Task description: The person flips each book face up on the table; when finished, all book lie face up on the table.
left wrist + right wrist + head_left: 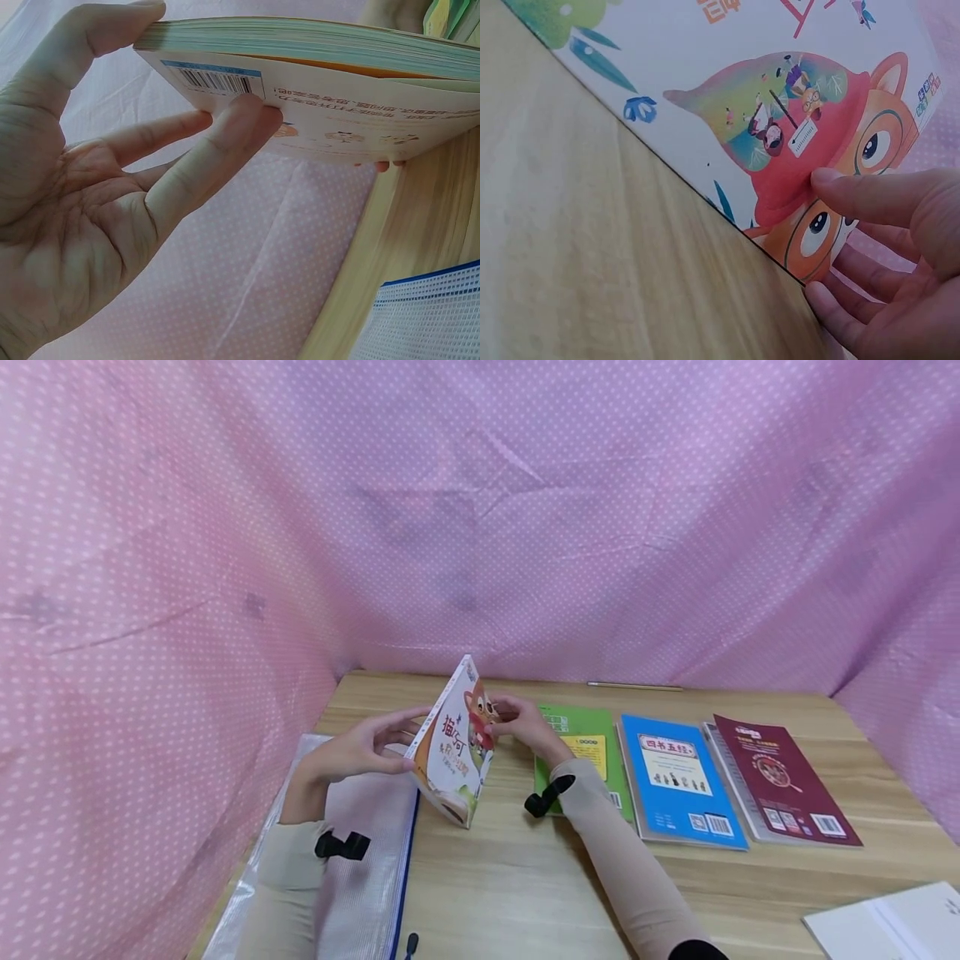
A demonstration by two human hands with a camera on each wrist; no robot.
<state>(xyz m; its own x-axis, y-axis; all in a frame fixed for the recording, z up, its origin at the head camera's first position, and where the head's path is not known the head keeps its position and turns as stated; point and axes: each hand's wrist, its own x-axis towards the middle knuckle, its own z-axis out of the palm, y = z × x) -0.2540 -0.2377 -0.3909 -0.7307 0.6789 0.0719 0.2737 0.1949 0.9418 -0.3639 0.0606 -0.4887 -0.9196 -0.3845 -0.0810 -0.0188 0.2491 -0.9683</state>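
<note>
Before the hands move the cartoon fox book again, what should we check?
1. Both hands on the fox book: ok. The left hand has thumb and fingers on one cover; the right hand pinches the other side.
2. Book lifted off the desk: cannot tell; it is tilted, its low corner near the wood.
3. Mesh zip pouch lying ready by the left hand: ok, but whether it is open, cannot tell.
4. Green book, blue book and dark red book lie flat, clear of the hands: ok.
5. Pages staying shut: ok in the left wrist view.
</note>
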